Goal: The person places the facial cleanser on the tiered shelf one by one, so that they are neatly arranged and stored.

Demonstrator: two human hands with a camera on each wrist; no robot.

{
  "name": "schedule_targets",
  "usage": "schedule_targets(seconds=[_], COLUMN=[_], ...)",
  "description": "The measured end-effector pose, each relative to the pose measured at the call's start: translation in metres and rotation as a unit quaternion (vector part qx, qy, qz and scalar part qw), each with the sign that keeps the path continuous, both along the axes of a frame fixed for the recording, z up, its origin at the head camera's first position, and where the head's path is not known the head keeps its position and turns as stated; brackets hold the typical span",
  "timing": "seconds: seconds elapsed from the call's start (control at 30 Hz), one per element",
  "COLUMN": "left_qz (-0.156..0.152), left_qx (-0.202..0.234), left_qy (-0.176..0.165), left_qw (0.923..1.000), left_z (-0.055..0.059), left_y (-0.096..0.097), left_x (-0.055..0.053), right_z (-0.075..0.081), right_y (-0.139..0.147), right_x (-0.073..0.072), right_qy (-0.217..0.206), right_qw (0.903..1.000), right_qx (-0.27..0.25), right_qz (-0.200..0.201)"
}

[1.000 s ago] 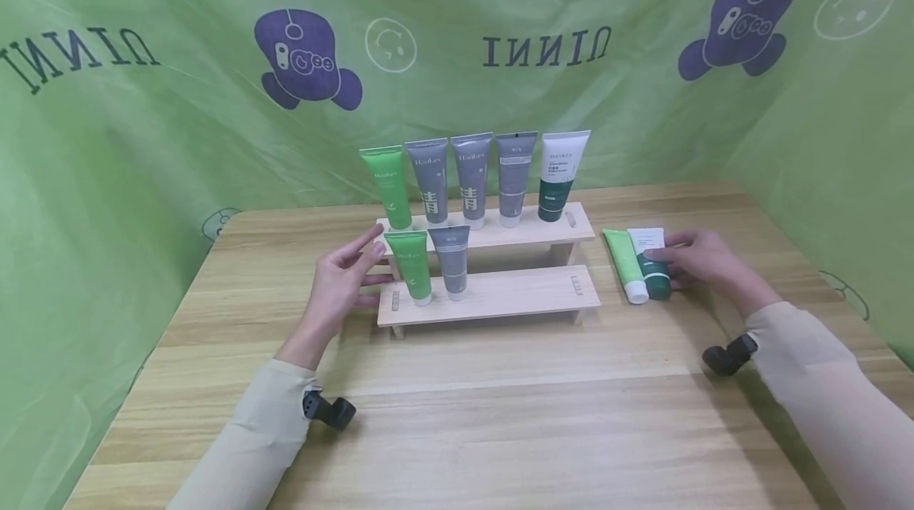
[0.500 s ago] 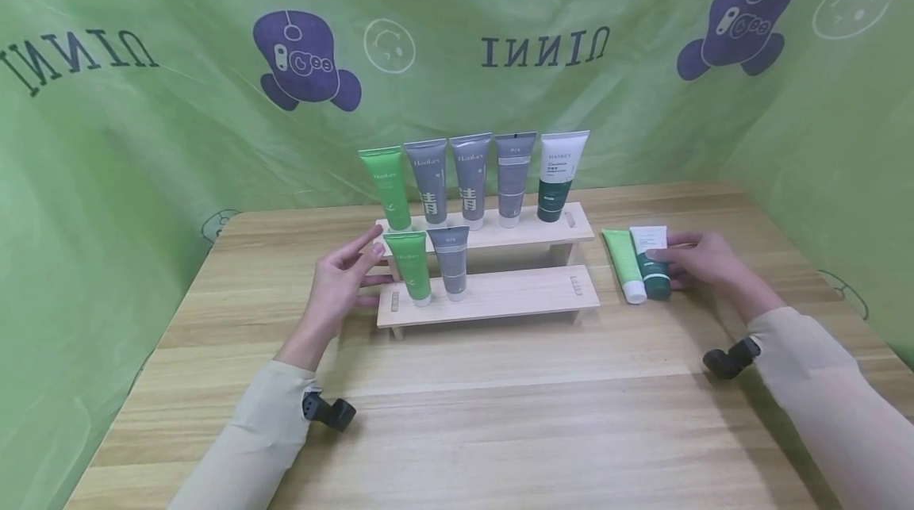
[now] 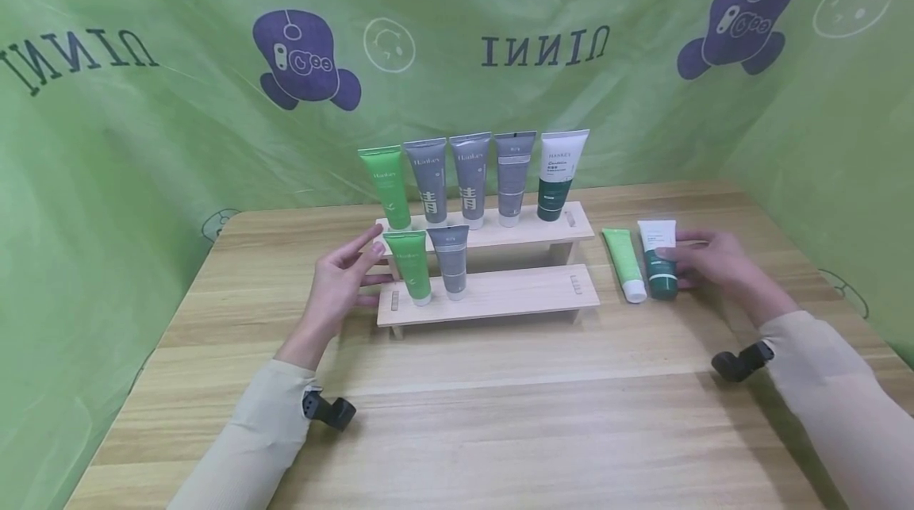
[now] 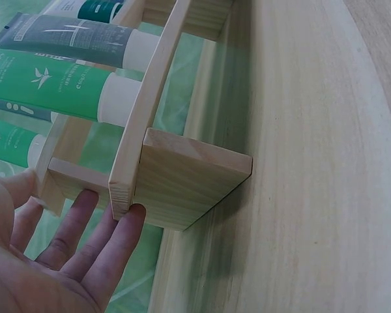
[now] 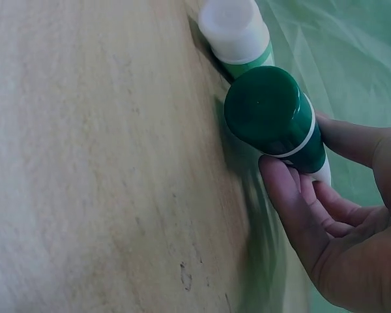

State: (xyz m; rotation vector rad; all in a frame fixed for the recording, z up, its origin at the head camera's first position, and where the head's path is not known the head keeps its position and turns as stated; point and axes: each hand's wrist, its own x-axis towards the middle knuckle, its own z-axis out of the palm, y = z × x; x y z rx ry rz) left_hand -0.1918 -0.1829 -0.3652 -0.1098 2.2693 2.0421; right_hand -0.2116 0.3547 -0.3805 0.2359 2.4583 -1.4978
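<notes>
My right hand [image 3: 714, 260] pinches a white and dark-green squeeze tube [image 3: 657, 244] between thumb and fingers. In the right wrist view its dark-green cap [image 5: 264, 104] faces the camera, slightly off the table. Just left of it a light-green squeeze tube [image 3: 624, 260] lies flat, white cap toward me. My left hand [image 3: 339, 284] is at the left end of a two-tier wooden stand [image 3: 524, 293]. In the left wrist view, its fairly straight fingers [image 4: 120, 251] touch the stand's end. A green tube [image 3: 410, 264] and a grey tube [image 3: 451, 260] stand on the lower tier.
On the upper tier stand a green tube [image 3: 386, 186], several grey tubes [image 3: 469, 177] and a white and dark-green tube [image 3: 562, 169], caps down. The wooden table [image 3: 500, 431] extends in front. Green printed cloth [image 3: 443, 90] hangs behind and at both sides.
My right hand has shifted slightly right with the white and dark-green tube, opening a gap from the light-green tube. The left hand stays in place.
</notes>
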Motion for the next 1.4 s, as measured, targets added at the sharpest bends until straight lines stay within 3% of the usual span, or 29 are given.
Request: schedule_targets(seconds=[0.47, 1.03, 1.4], left_qz=[-0.004, -0.006, -0.004], left_qx=[-0.001, 0.001, -0.004], left_qy=[0.005, 0.006, 0.006], left_qw=[1.0000, 1.0000, 1.0000], left_z=[-0.001, 0.000, 0.001], left_y=[0.000, 0.000, 0.001], left_x=[0.000, 0.001, 0.002], right_z=[0.015, 0.037, 0.051], right_y=[-0.002, -0.036, -0.068], right_x=[0.011, 0.039, 0.055], right_qy=[0.026, 0.117, 0.203], right_qw=[0.9996, 0.9929, 0.9789], right_qx=[0.002, -0.015, -0.019], right_qz=[0.011, -0.008, 0.008])
